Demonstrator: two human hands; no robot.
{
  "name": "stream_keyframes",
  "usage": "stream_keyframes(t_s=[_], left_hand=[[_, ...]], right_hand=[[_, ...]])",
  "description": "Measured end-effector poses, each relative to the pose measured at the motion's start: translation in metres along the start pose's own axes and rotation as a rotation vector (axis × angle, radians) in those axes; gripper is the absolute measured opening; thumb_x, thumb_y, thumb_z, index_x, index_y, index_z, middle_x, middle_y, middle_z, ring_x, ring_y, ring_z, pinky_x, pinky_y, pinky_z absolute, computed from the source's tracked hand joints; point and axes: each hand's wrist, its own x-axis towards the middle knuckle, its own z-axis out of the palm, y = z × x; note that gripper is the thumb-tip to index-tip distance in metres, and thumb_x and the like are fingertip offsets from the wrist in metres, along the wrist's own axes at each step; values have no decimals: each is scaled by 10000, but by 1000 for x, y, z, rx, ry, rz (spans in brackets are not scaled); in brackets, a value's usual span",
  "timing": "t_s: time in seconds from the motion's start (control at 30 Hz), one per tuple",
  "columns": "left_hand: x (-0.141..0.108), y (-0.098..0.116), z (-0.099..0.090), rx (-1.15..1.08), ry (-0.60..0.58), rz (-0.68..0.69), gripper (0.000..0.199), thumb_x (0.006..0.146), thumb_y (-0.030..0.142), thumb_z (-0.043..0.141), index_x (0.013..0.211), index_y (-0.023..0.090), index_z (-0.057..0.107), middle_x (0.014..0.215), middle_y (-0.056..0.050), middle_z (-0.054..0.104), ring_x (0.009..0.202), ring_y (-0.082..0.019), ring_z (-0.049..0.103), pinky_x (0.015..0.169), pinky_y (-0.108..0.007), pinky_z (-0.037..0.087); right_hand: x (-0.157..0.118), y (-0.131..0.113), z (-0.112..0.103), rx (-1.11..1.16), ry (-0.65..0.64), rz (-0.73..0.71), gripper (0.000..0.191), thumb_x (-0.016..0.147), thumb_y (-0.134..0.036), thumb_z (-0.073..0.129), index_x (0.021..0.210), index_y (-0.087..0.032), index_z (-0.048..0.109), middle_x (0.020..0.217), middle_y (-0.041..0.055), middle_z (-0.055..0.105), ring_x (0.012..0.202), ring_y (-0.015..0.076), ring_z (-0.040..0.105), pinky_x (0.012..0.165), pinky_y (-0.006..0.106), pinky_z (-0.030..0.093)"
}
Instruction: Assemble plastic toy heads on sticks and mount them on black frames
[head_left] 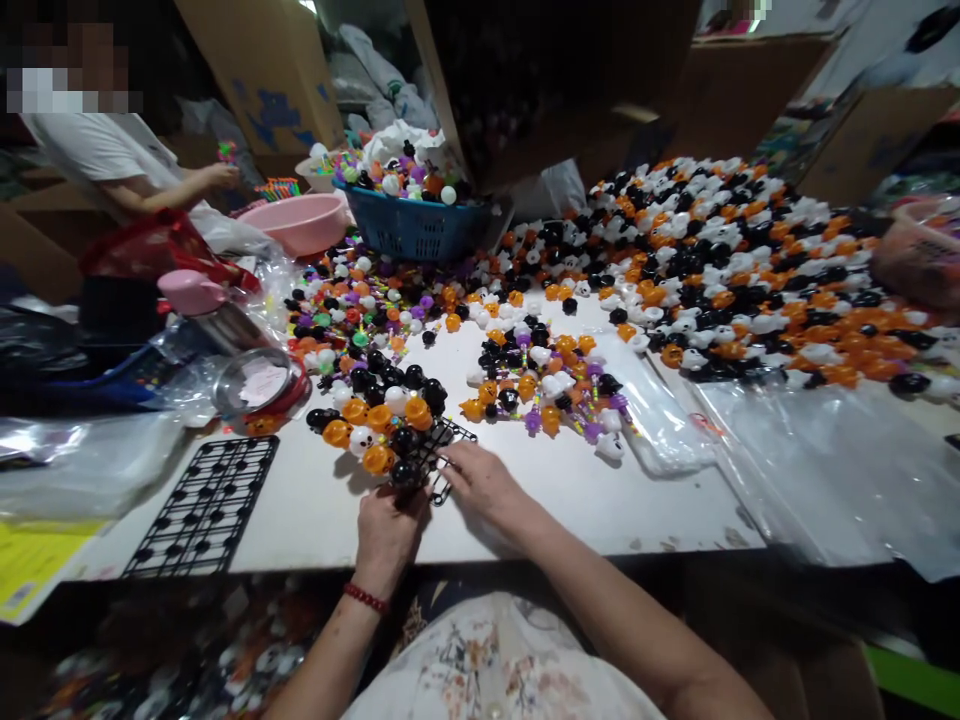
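Observation:
In the middle of the table a black plastic grid rack [448, 437] carries rows of small figure heads: orange pumpkins [379, 458], black balls [405, 441] and a white skull [361, 441]. My left hand [391, 525], with a red bead bracelet on its wrist, is closed on the rack's near edge, just below a black ball. From the right, my right hand [480, 478] pinches at the rack's bare end; a small pale bit shows by its fingertips. Whether it holds a separate piece is hidden. To the right lies a loose cluster of pumpkin, ghost and purple-beaded pieces [551, 385].
Another black grid rack [206, 505] lies flat at left. Clear plastic bags [832, 460] cover the right side. Behind are a large pile of heads [697, 240], a blue basket [416, 222], a pink basin [296, 222] and a pink-lidded flask [217, 305]. A co-worker [112, 160] stands at far left.

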Motion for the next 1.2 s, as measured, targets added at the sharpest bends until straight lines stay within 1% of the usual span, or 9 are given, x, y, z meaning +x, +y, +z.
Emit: stream_keyframes(t_s=[0.1, 0.2, 0.4, 0.57, 0.7, 0.77, 0.93, 1.07, 1.2], left_hand=[[-2, -2, 1, 1, 16, -23, 375, 855, 526, 586, 812, 213, 788, 776, -67, 756, 749, -237, 683, 672, -315, 485], [-3, -4, 2, 2, 13, -16, 383, 879, 522, 567, 837, 209, 785, 794, -70, 755, 753, -235, 678, 677, -316, 484], [-5, -3, 1, 19, 7, -18, 360, 868, 484, 564, 762, 191, 745, 782, -82, 736, 744, -232, 666, 649, -309, 470], [-27, 0, -13, -101, 48, -65, 283, 841, 433, 650, 959, 178, 682, 800, -39, 690, 704, -181, 632, 650, -288, 502], [-41, 7, -44, -100, 324, 285, 366, 884, 279, 645, 1229, 174, 583, 1049, -89, 648, 938, -199, 627, 823, -343, 540], [-35, 14, -61, -22, 364, 497, 455, 888, 185, 620, 1335, 181, 532, 1174, -125, 617, 1086, -234, 594, 937, -404, 517], [-5, 31, -86, 120, 162, 758, 581, 908, 103, 556, 1465, 223, 438, 1340, -133, 578, 1256, -269, 516, 1092, -483, 428], [7, 35, -85, 165, 43, 811, 565, 909, 119, 570, 1453, 217, 455, 1303, -123, 603, 1219, -270, 530, 1079, -485, 439], [11, 38, -81, 214, 29, 830, 603, 910, 160, 590, 1487, 177, 418, 1281, -150, 608, 1219, -280, 534, 1070, -468, 442]], right_hand=[[4, 29, -30, -350, 126, 111, 255, 942, -97, 490, 1099, -169, 678, 1069, 128, 628, 992, 252, 550, 856, 376, 465], [12, 53, -46, -604, 139, 180, 262, 922, -51, 452, 993, -126, 693, 1048, 181, 607, 988, 304, 502, 842, 427, 417], [15, 52, -49, -792, 78, 225, 243, 899, -33, 450, 973, -116, 666, 1047, 170, 612, 991, 300, 485, 856, 415, 355], [-8, 20, -64, -593, 68, 91, 212, 982, -161, 444, 997, -123, 651, 922, 121, 617, 881, 247, 529, 806, 357, 389], [-15, -11, -75, -259, 36, -53, 176, 992, -199, 492, 1027, -183, 664, 963, 75, 604, 845, 182, 569, 760, 282, 446], [-10, -22, -73, -150, 2, -80, 162, 979, -178, 519, 1029, -198, 672, 976, 59, 609, 841, 162, 584, 762, 267, 461], [17, -36, -51, -90, -93, -113, 171, 929, -95, 565, 1009, -169, 697, 965, 60, 611, 844, 149, 596, 775, 259, 463], [31, -47, -37, -97, -165, -113, 192, 863, -40, 600, 1001, -160, 660, 952, 64, 643, 857, 164, 597, 766, 264, 444], [30, -55, -29, -55, -143, -37, 188, 896, -85, 551, 1064, -167, 566, 934, 62, 667, 816, 172, 608, 731, 267, 437]])
